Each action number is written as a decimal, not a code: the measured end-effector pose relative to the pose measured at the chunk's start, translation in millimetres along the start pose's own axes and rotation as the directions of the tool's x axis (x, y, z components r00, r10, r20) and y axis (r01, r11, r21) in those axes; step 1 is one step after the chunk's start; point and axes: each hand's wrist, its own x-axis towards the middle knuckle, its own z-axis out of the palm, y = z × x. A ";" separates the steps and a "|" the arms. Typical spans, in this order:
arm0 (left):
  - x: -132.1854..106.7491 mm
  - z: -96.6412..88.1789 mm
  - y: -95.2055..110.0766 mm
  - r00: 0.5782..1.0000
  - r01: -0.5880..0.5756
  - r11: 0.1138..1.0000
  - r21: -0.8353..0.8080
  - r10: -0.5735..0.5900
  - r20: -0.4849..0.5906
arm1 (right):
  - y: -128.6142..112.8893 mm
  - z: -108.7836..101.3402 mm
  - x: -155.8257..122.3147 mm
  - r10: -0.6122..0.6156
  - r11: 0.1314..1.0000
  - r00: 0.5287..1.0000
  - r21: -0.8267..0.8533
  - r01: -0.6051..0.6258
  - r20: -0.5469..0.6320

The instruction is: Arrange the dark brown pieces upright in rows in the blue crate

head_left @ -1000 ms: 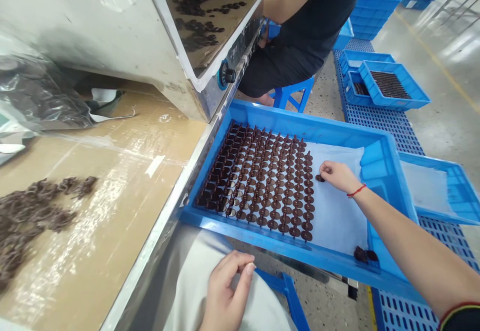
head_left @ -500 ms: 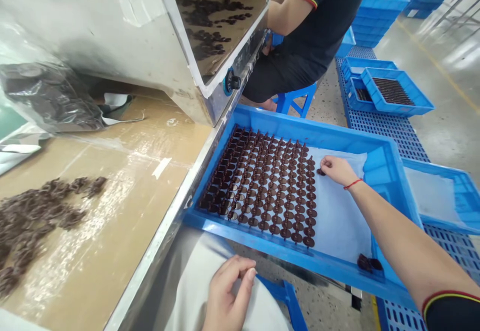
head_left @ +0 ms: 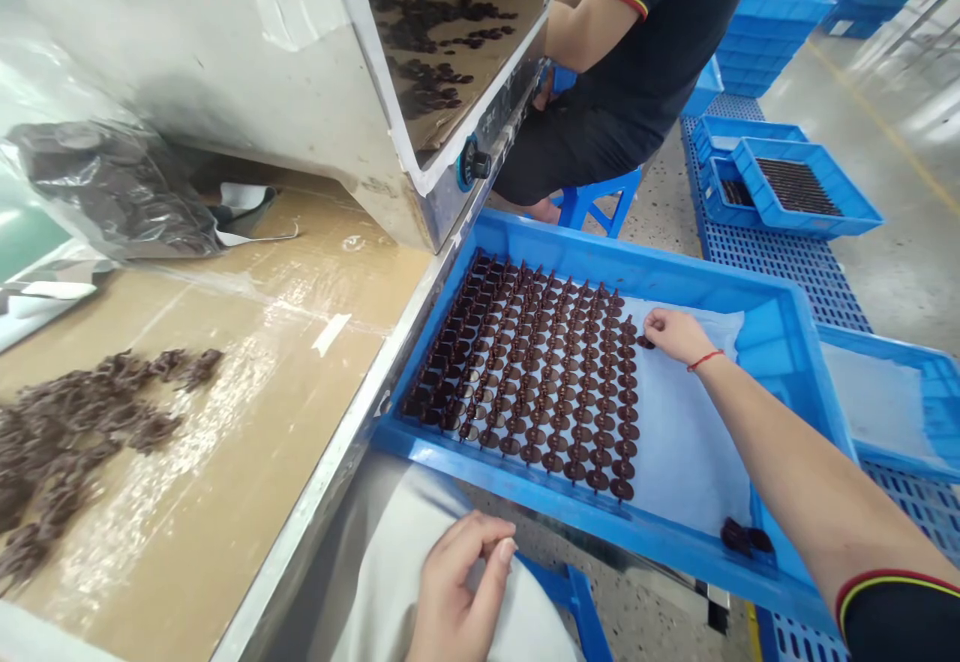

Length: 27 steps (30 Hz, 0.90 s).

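My right hand (head_left: 676,334) is over the right part of a blue plastic tray (head_left: 630,260), its fingertips closed on a small dark brown disc-shaped piece (head_left: 645,341). That piece is low over the white liner (head_left: 682,422), just right of the rows; whether it touches the liner I cannot tell. Many dark brown discs with thin upright stems (head_left: 555,372) fill the tray's left part in neat rows. Loose dark pieces (head_left: 746,538) lie in its near right corner. Above my lap, my left hand (head_left: 463,587) holds thumb and forefinger together; anything between them is too small to make out.
On the cardboard-topped bench (head_left: 247,462) to the left lie a heap of brown pieces (head_left: 90,442) and a plastic bag (head_left: 112,187). A metal machine (head_left: 262,72) with a knob (head_left: 474,164) rises behind. A co-worker (head_left: 637,82) sits beyond; more blue trays (head_left: 806,187) stand right.
The whole view has shifted slightly as my head moved. My right hand stays at the far end of a new row with the disc piece; my left hand looks the same.
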 end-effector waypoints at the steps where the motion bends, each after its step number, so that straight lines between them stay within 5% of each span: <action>1: 0.5 0.0 0.4 1.000 0.000 1.000 0.001 0.000 0.000 | 0.5 -1.0 1.2 0.005 1.000 1.000 -0.001 -0.005 -0.016; 7: 2.7 2.0 1.8 0.999 -0.020 1.000 -0.001 0.020 -0.025 | 0.4 -8.8 21.1 0.038 0.999 0.991 0.001 -0.038 -0.128; 27: 7.5 2.7 9.3 0.997 -0.042 0.999 -0.017 0.041 -0.067 | -5.4 3.7 53.1 -0.006 1.000 0.995 -0.024 0.004 -0.101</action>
